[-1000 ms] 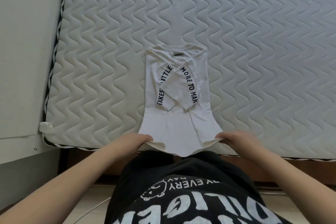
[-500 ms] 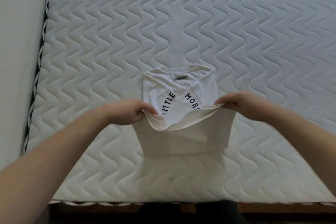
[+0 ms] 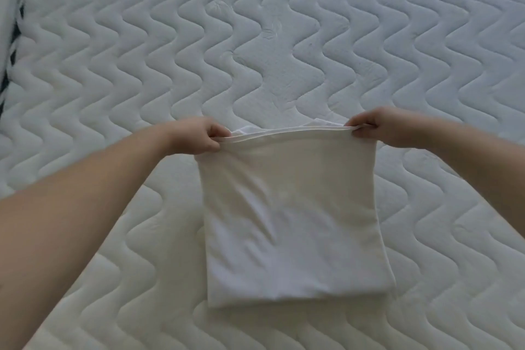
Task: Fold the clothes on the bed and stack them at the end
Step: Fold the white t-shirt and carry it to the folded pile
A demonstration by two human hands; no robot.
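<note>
on the mattress (image 3: 284, 51), the shirt (image 3: 289, 222) hem is pinched by left hand (image 3: 199, 136) and right hand (image 3: 380, 128), halfway fold; hem must be laid flat next

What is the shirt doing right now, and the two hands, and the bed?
white shirt: folded in half, hem edge brought up to the far end, lying on the bed, lettering hidden.
left hand: pinching the shirt's far left corner.
right hand: pinching the shirt's far right corner.
mattress: bare quilted cover, no sheet showing, shirt resting on it.
</note>
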